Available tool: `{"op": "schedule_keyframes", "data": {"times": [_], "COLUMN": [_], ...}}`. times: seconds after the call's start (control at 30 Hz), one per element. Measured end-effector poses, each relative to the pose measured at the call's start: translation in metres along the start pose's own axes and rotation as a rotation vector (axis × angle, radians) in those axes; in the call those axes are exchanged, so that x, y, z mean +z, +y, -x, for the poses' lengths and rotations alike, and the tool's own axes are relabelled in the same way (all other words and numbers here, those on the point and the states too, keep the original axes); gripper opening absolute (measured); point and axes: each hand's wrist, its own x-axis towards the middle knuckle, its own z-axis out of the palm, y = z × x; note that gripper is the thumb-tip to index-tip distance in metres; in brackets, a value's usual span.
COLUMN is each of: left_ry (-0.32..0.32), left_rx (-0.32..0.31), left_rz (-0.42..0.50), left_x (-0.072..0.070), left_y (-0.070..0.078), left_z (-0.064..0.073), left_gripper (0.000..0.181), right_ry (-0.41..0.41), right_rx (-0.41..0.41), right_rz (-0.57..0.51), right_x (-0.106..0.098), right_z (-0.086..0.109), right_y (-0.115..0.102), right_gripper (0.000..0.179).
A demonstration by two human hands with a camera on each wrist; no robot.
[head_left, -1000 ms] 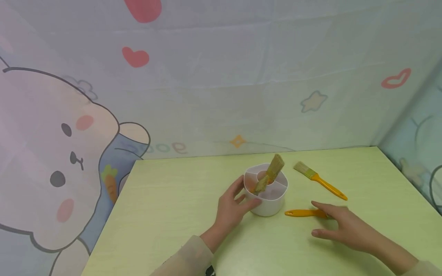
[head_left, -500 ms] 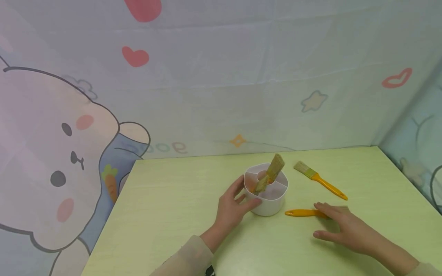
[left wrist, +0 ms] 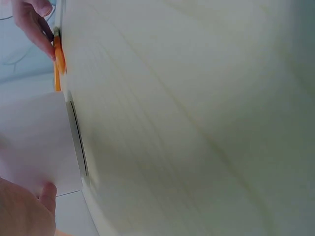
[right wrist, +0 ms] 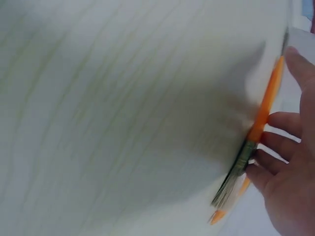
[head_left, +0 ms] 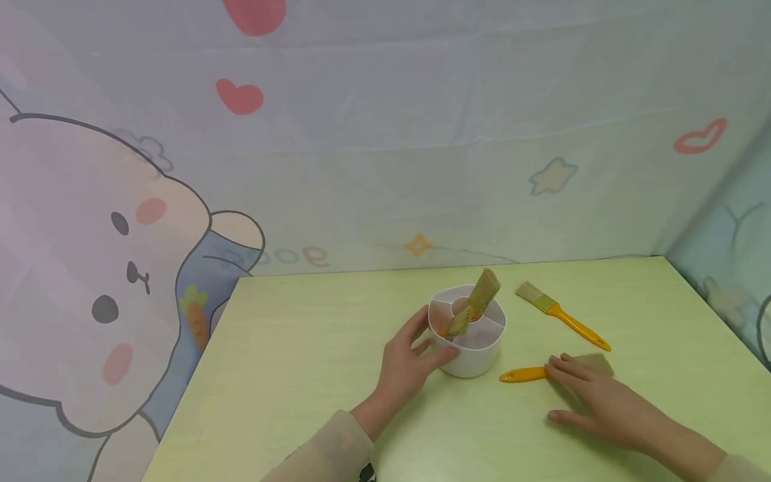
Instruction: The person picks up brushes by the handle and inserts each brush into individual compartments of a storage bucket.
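My left hand [head_left: 402, 365] grips the side of a round white divided organizer [head_left: 474, 361], thumb on the near wall and fingers on its left. Two paintbrushes stand in it bristles up, one taller [head_left: 484, 292] and one lower [head_left: 459, 323]; their handles are mostly hidden inside. Over a third, wide paintbrush [head_left: 524, 374], lying flat on the table, is my right hand [head_left: 608, 405]. In the right wrist view its fingertips touch this brush's orange handle [right wrist: 268, 96] and ferrule, while the thumb stays apart from it.
Another orange-handled paintbrush [head_left: 578, 326] lies on the table, right of the organizer, bristles toward the back. The pale yellow-green table [head_left: 313, 335] ends at a printed cloth [head_left: 373, 167] hanging behind it.
The right hand's fingers have come down onto the wide paintbrush, which has turned slightly, its bristles now showing more beyond the hand. The left hand keeps its hold on the organizer.
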Motion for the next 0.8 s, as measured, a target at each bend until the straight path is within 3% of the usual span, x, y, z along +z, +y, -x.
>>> {"op": "schedule_keyframes", "data": {"times": [0.2,0.43,0.8], "left_ry": [0.001,-0.005,-0.005], "left_rx": [-0.003,0.004,0.022], "left_rz": [-0.009,-0.016,-0.032], "left_x": [0.0,-0.001,-0.001], "left_y": [0.001,-0.001,0.001], "left_z": [0.0,0.0,0.001], "left_gripper": [0.08,0.079,0.077], "right_ry": [-0.025,0.024,0.01], "right_rx": [-0.119,-0.323,-0.511], "right_rz": [0.06,0.118,0.146], "right_x": [-0.002,0.0,-0.002], "right_z": [-0.001,-0.007,-0.02], "right_y": [0.007,0.012,0.011], "right_gripper": [0.074,0.068,0.067]}}
